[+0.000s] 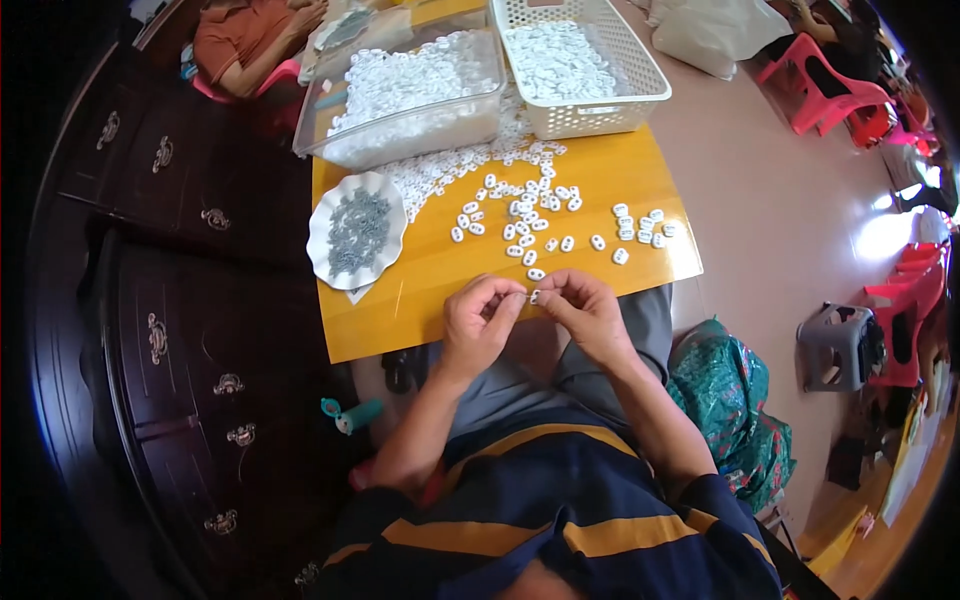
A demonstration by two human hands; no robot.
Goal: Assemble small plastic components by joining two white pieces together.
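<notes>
Head view: the left hand (478, 325) and right hand (583, 312) meet at the near edge of the yellow desk (640, 175), each grip pinching the same small white piece (534, 297), perhaps with a thin pin. More loose white pieces (540, 215) lie just beyond, near a white dish of grey metal parts (356, 230).
</notes>
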